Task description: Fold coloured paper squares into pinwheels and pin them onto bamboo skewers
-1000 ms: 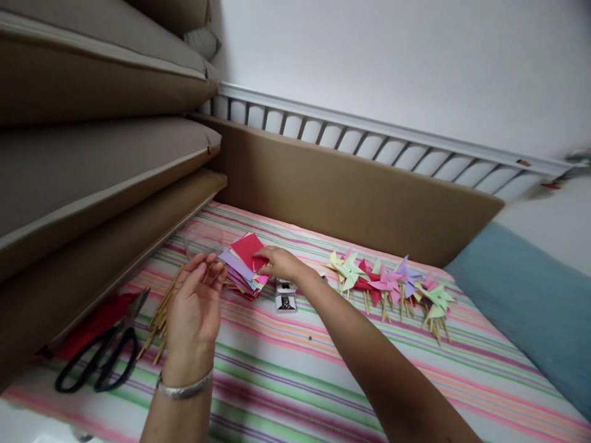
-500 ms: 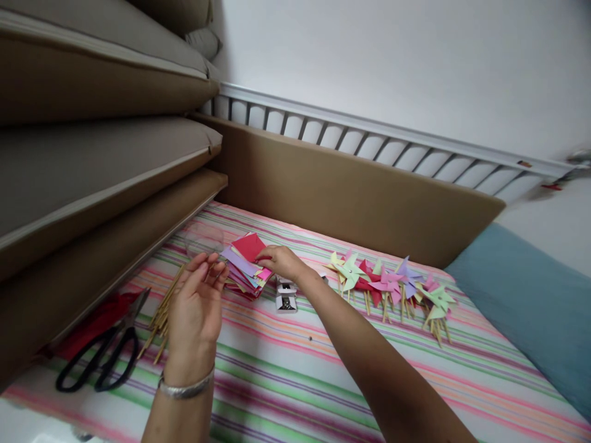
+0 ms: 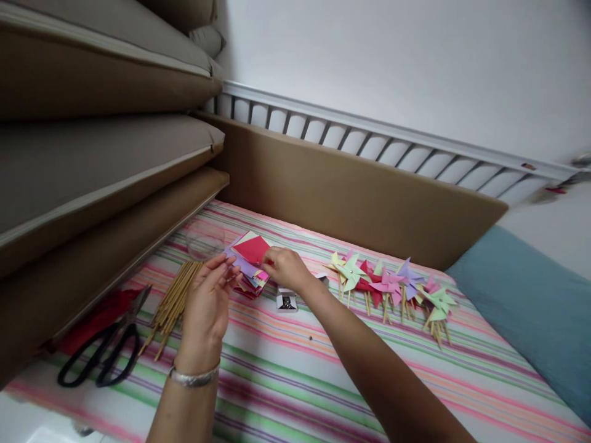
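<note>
A stack of coloured paper squares [image 3: 247,274] lies on the striped sheet [image 3: 286,375]. My right hand [image 3: 285,269] pinches the red paper square [image 3: 252,249] at the top of the stack and lifts its edge. My left hand [image 3: 210,301] hovers just left of the stack, fingers apart and holding nothing, its fingertips close to the paper. A bundle of wooden sticks [image 3: 173,303] lies to the left of that hand. A small white box [image 3: 286,300] sits beside my right wrist.
Several finished paper pinwheels [image 3: 392,286] lie in a row to the right. Black scissors [image 3: 104,357] and red paper [image 3: 95,317] lie at the left by the stacked brown cushions [image 3: 92,154]. A brown padded board [image 3: 351,191] borders the back; blue fabric [image 3: 526,301] lies right.
My right hand has drawn the red square up and slightly right off the stack. My left hand has moved right, closer to the stack, uncovering the sticks.
</note>
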Demonstrator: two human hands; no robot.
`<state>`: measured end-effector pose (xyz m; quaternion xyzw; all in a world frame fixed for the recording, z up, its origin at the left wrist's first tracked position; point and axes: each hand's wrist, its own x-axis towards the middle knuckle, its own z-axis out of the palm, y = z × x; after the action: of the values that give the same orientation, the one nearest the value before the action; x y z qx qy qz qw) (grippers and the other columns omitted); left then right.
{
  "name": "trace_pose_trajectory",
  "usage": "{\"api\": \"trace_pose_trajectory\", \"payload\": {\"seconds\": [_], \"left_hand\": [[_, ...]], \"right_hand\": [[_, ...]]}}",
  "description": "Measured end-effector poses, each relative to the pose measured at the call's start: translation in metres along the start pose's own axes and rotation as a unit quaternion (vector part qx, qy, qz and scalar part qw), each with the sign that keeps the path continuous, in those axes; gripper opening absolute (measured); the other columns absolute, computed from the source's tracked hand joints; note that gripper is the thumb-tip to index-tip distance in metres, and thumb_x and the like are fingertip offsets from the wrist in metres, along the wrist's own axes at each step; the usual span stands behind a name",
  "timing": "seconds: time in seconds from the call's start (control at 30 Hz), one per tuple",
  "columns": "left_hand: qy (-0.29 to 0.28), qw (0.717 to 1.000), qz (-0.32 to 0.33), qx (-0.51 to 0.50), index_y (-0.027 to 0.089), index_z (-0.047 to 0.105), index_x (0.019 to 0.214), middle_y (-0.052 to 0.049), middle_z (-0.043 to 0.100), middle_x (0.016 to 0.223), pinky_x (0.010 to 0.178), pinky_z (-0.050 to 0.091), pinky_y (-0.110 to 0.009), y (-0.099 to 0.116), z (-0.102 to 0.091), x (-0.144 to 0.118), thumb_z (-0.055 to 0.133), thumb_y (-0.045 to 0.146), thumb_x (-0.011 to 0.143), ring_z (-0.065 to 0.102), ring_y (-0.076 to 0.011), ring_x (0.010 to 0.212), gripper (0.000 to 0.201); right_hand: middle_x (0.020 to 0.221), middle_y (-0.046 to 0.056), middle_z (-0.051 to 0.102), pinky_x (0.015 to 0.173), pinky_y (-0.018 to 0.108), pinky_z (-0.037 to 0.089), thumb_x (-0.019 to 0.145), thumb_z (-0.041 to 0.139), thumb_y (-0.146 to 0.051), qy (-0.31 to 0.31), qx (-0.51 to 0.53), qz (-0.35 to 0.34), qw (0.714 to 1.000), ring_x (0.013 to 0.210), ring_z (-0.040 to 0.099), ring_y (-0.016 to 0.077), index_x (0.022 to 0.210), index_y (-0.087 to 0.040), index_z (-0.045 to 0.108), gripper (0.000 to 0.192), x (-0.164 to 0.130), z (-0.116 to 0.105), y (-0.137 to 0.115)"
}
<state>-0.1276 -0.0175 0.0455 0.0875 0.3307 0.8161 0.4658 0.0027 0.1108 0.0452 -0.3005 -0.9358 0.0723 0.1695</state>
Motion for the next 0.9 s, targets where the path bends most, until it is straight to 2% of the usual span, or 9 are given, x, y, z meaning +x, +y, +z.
{"api": "trace_pose_trajectory", "payload": {"seconds": [0.2, 0.33, 0.47, 0.67, 0.9], "left_hand": [[0.013, 0.993, -0.068, 0.098, 0.015, 0.058, 0.094, -0.005, 0.068, 0.08, 0.059, 0.05, -0.024, -0.021, -0.005, 0.009, 0.066, 0.011, 0.065, 0.063, -0.0122, 0.064, 0.031], [0.012, 0.99, -0.081, 0.116, 0.015, 0.056, 0.097, -0.007, 0.068, 0.086, 0.059, 0.051, -0.025, -0.029, -0.009, 0.014, 0.063, 0.012, 0.069, 0.063, -0.0124, 0.064, 0.029], [0.013, 0.989, -0.085, 0.123, 0.015, 0.056, 0.099, -0.007, 0.068, 0.088, 0.058, 0.051, -0.024, -0.032, -0.011, 0.017, 0.062, 0.011, 0.071, 0.063, -0.0118, 0.064, 0.029], [0.004, 0.989, -0.089, 0.12, 0.016, 0.054, 0.098, -0.008, 0.068, 0.092, 0.062, 0.052, -0.025, -0.032, -0.01, 0.016, 0.061, 0.011, 0.072, 0.065, -0.0133, 0.069, 0.027], [0.006, 0.988, -0.086, 0.124, 0.016, 0.056, 0.096, -0.007, 0.068, 0.089, 0.061, 0.052, -0.025, -0.032, -0.01, 0.017, 0.062, 0.013, 0.071, 0.066, -0.013, 0.067, 0.026]], "right_hand": [[0.083, 0.003, 0.066, 0.073, 0.024, 0.04, 0.081, 0.057, -0.022, -0.007, 0.004, -0.018, 1.0, 0.078, 0.058, 0.0147, 0.084, -0.019, 0.064, 0.008, -0.01, 0.007, -0.006], [0.086, 0.005, 0.067, 0.074, 0.024, 0.043, 0.086, 0.051, -0.025, 0.001, 0.018, -0.012, 1.0, 0.081, 0.059, 0.0148, 0.089, -0.017, 0.064, 0.016, -0.008, 0.011, -0.003], [0.093, 0.006, 0.067, 0.079, 0.026, 0.043, 0.085, 0.052, -0.019, 0.006, 0.03, -0.015, 0.999, 0.088, 0.06, 0.0158, 0.095, -0.017, 0.063, 0.015, -0.007, 0.014, -0.004], [0.093, 0.005, 0.068, 0.079, 0.026, 0.044, 0.083, 0.055, -0.02, 0.017, 0.048, -0.025, 0.998, 0.088, 0.061, 0.0161, 0.096, -0.019, 0.064, 0.016, -0.006, 0.017, -0.006], [0.088, 0.005, 0.069, 0.078, 0.027, 0.046, 0.083, 0.053, -0.018, 0.06, 0.074, -0.016, 0.995, 0.082, 0.062, 0.016, 0.089, -0.02, 0.066, 0.014, -0.004, 0.021, -0.005]]}}
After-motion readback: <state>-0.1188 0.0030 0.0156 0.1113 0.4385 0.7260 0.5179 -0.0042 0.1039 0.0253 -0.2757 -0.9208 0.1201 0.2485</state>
